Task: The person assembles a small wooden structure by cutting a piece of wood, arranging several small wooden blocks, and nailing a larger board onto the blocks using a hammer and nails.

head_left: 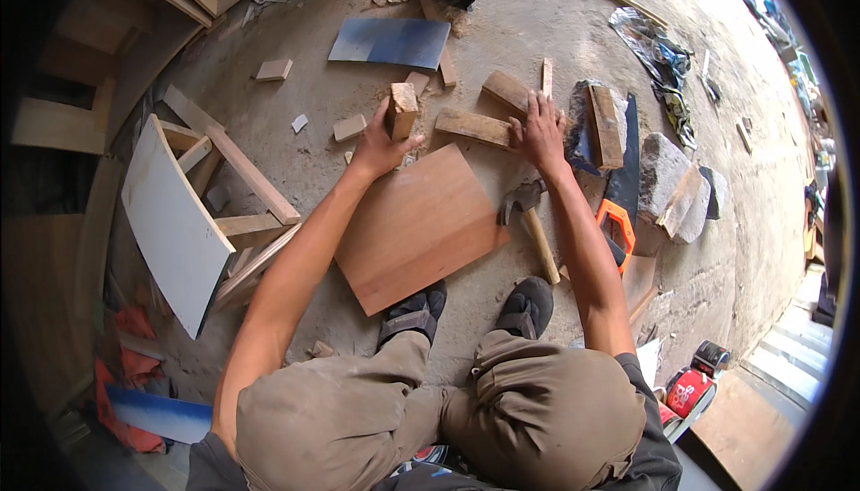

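At far left, a white panel (175, 222) tilts on its wooden frame (244, 170); we judge it could tip if an elbow knocked it.

Our left hand (385, 146) pinches an upright block (403, 116) between thumb and fingers, just beyond the board's (421, 227) upper left edge. A loose grip could let it topple; whether its foot touches the floor, we cannot tell.

Our right hand (540, 133) is spread, thumb side at the right end of the near block (470, 126), fingertips beside the far block (504, 90). Pressing on an end could make either one skid. How hard it bears down, we cannot tell.

The hammer (539, 242) lies between the board and our right forearm, where a careless sweep could catch it. The saw (623, 159) lies with its handle beside that forearm; swinging right could graze us.

Counted left to right: one panel, one frame, two small blocks (273, 71), one upright block, one board, two blocks by our right hand, one hammer, one saw. Right of the saw sit grey stones (661, 168), at least two; overlaps hide the exact count.
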Motion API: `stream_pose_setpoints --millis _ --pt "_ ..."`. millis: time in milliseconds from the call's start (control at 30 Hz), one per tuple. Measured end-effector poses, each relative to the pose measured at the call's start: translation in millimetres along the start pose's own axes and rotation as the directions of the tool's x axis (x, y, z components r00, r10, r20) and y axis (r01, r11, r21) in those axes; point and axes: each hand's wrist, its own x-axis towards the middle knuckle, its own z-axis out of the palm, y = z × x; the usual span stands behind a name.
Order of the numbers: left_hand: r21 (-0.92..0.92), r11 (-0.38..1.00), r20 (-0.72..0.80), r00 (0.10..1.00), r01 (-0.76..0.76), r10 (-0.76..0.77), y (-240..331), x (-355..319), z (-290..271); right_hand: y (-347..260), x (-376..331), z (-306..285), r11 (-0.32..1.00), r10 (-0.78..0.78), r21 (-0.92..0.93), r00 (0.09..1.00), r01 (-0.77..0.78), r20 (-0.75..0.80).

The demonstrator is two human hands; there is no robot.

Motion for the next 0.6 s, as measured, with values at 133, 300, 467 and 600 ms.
stream_pose_setpoints --millis 133,300,467,600 --pt "0.147 0.989 -0.014 1.0 -0.014 0.016 12 1 1 13 4 1 0.99 -0.05 0.135 0.999 0.047 0.019" --pt "0.421 0.905 0.025 0.998 -0.058 0.053 -2 18 9 26 5 -7 0.976 -0.03 0.217 0.999 0.028 0.009" --pt "0.475 0.879 0.096 0.995 -0.043 -0.003 -7 27 4 -4 -29 -31 0.949 0.02 0.315 1.0 -0.015 -0.012" --pt "0.49 0.87 0.139 0.99 -0.056 -0.014 -13 22 23 -14 -84 -57 0.915 0.135 0.392 0.989 -0.099 -0.065"
